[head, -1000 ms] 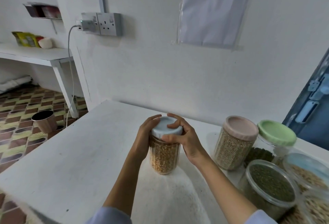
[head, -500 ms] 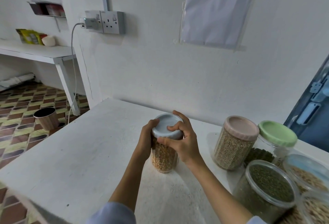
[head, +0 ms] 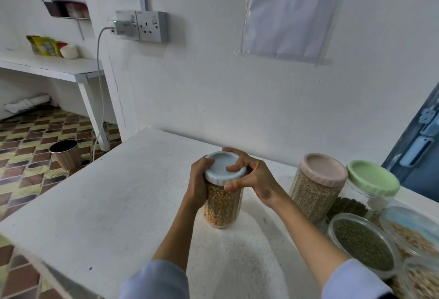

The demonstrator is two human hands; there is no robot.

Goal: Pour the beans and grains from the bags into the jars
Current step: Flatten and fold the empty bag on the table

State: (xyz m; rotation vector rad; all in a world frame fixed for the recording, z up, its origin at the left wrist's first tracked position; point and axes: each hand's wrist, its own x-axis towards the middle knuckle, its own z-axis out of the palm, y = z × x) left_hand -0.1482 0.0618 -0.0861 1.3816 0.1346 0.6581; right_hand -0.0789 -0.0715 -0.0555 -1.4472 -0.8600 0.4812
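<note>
A clear jar of yellow-brown beans (head: 222,206) stands upright on the white table (head: 114,206). Its pale blue lid (head: 221,166) sits on top. My left hand (head: 198,184) grips the jar's upper side from the left. My right hand (head: 251,177) is curled over the lid from the right, thumb at the lid's front edge and fingers across its top and back. No bags are in sight.
At the right stand a pink-lidded jar of pale grain (head: 317,185), a green-lidded jar (head: 370,187), a clear-lidded jar of green beans (head: 362,244) and tubs of beige grain (head: 413,234). The wall lies close behind. The table's left edge drops to a tiled floor with a bin (head: 65,153).
My right hand has turned round the lid, its fingers now further across the top. The left hand stays on the jar, which has stayed in place.
</note>
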